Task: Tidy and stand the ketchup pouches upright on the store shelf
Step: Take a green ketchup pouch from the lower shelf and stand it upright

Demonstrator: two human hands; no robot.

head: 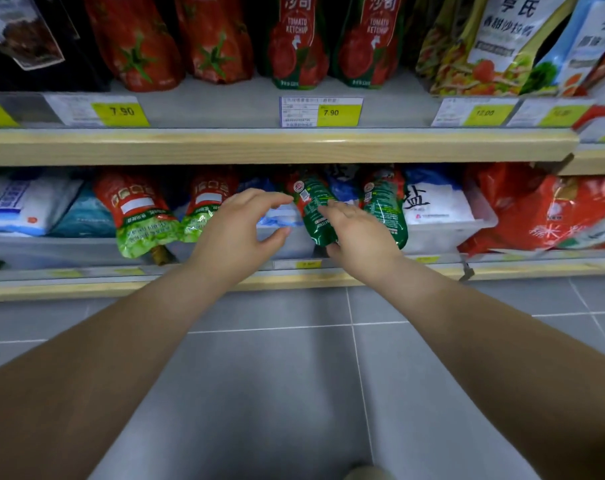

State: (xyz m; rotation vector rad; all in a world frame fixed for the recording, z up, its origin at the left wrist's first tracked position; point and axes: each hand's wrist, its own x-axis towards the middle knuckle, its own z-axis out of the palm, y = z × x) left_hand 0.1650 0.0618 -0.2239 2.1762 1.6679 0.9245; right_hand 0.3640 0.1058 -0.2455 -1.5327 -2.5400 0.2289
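Note:
On the lower shelf, several red-and-green ketchup pouches lean forward upside down over the front of clear bins. My right hand (359, 233) grips the lower end of one dark green pouch (313, 206), thumb under it and fingers across its back. A similar pouch (385, 206) hangs just right of that hand. My left hand (238, 226) hovers open in front of the bin, fingers curled and apart, holding nothing. Two lighter green pouches (138, 216) (202, 209) droop to its left. On the upper shelf, ketchup pouches (299, 43) stand upright.
White and blue salt bags (432, 202) fill the clear bins (443, 233) behind the pouches. A big red bag (550, 209) lies at the right. Yellow price tags (332, 112) line the wooden shelf edge (259, 147). Salad dressing pouches (495, 46) stand upper right. Grey floor tiles lie below.

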